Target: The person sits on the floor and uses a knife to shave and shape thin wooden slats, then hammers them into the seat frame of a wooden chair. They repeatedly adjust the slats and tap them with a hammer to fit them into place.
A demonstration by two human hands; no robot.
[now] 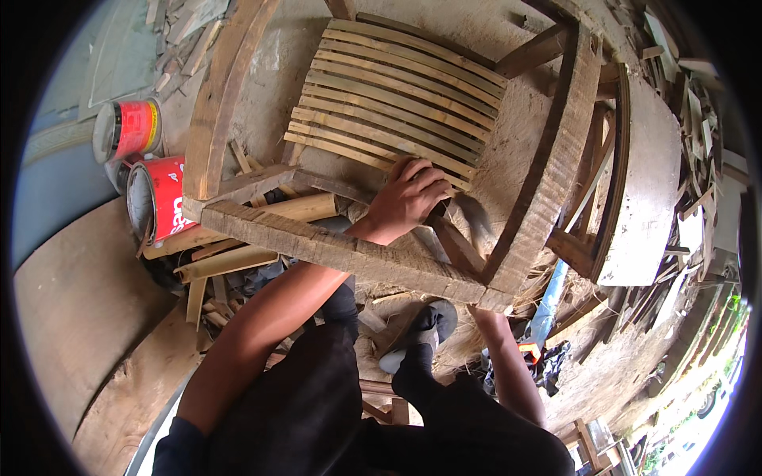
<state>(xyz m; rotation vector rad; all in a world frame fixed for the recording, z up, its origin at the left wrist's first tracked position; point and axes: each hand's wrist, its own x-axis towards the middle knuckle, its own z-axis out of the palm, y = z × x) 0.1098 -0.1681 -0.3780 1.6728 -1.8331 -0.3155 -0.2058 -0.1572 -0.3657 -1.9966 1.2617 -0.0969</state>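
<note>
A panel of narrow wooden slats lies within a rough wooden chair frame. My left arm reaches over the frame's near rail, and my left hand has its fingers curled round the nearest slat at the panel's near edge. My right forearm passes under the frame's near right corner. Only the wrist of my right hand shows there; its fingers are hidden behind the wood. Inside that corner is a dark, motion-smeared shape, whose kind I cannot make out.
Two red-labelled cans stand at left beside split bamboo and wood offcuts. On the right are a pale board, a handsaw with an orange handle and piled scrap wood. My feet are below the frame.
</note>
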